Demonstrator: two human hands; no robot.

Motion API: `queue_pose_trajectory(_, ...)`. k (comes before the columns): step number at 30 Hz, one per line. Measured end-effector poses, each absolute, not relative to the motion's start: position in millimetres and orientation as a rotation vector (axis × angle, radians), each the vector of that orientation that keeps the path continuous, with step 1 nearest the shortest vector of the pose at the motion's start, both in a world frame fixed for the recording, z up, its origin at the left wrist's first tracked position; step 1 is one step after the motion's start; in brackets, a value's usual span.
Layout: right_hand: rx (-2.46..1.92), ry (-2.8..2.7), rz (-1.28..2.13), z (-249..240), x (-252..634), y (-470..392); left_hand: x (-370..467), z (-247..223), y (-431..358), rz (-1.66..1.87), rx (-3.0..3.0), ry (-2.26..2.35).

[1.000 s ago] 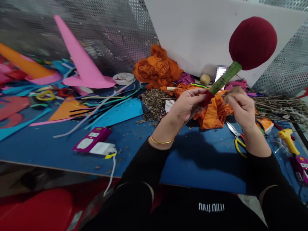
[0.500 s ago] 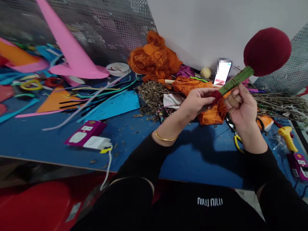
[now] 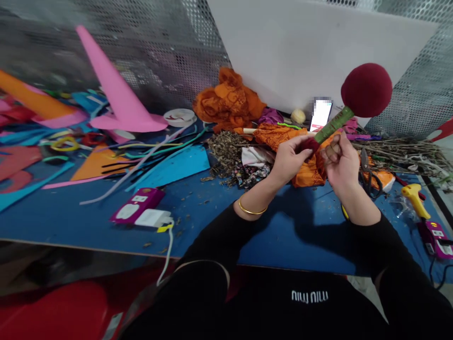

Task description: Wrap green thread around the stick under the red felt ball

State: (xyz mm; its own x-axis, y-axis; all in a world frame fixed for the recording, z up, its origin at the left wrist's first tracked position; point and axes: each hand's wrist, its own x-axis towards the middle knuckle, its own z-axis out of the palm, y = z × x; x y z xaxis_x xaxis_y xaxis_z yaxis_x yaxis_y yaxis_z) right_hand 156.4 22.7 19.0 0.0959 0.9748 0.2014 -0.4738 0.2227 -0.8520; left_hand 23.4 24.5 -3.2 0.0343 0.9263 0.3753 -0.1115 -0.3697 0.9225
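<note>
A stick with a round dark red cloth-covered head (image 3: 367, 89) slants up to the right above the table. Its shaft is wrapped in green tape (image 3: 334, 125), with dark red cloth at the lower end. My left hand (image 3: 287, 163) is closed around that lower end. Close by on the right, my right hand (image 3: 341, 165) has its fingers curled in a pinch beside the shaft; whatever they hold is too small to make out. Beneath the hands lies orange patterned cloth (image 3: 307, 175).
Dried plant bits (image 3: 226, 148), a lit phone (image 3: 321, 114) and black scissors (image 3: 370, 174) surround the hands. A yellow glue gun (image 3: 416, 200) lies at right, purple power strip (image 3: 137, 206) at left. Pink cone hat (image 3: 118, 99) and foam strips cover the table's left.
My view has shifted, so the table things sit lower in the picture. The red-headed stick appears lower and further left, still in my left hand. My right hand stays curled beside it.
</note>
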Motion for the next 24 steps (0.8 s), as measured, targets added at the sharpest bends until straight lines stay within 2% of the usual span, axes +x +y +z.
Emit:
queue_pose_trajectory(5, -0.667, -0.839, 1.242, 23.5, 149.4, 31.0, 21.8, 1.9, 17.0, 1.465, 1.350, 0.816)
queue_pose_trajectory(15, -0.681, -1.149, 1.273, 51.5, 142.8, 38.7, 7.4, 36.4, 13.9, 1.316, 1.238, 0.817)
queue_pose_trajectory(24, -0.661, -1.229, 1.308, 50.6, 126.0, 55.1, 3.0, 28.3, 30.8, 1.393, 1.190, 0.769)
